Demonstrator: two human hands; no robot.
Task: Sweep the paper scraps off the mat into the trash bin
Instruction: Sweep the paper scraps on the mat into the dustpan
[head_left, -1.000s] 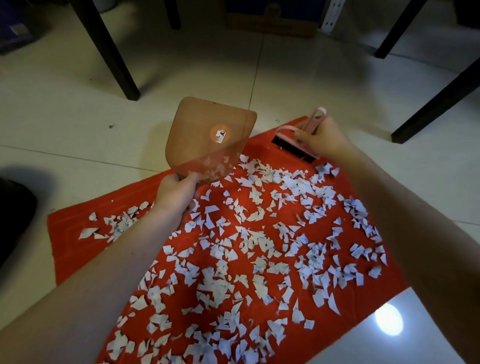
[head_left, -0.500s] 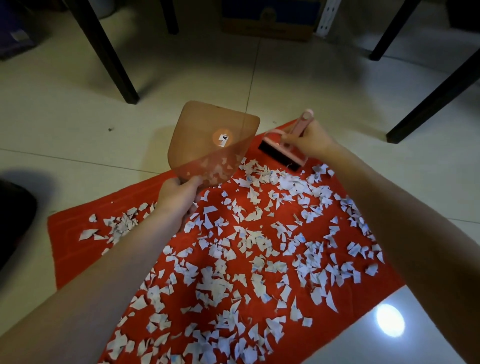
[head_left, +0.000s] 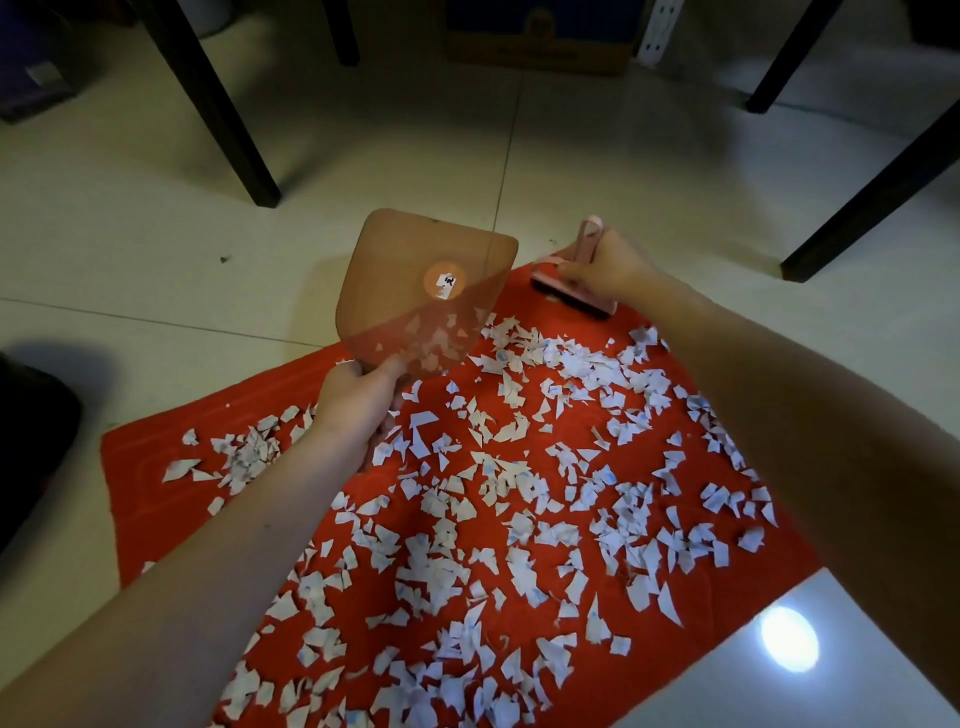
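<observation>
Red fabric mat (head_left: 156, 467) strewn with white paper scraps (head_left: 519, 493). Left hand (head_left: 358, 400), fingers clamped on translucent brown plastic dustpan (head_left: 415, 270); right hand (head_left: 608, 270), fingers wrapped round pink hand brush (head_left: 589, 241).

Brush (head_left: 582, 301) a little further left, handle more upright

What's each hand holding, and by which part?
Left hand grips the translucent dustpan by its near end; right hand grips the pink brush by its handle.

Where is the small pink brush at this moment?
In the head view, the pink brush is at the far corner of the red mat, held by the right hand, just right of the translucent dustpan.
</observation>
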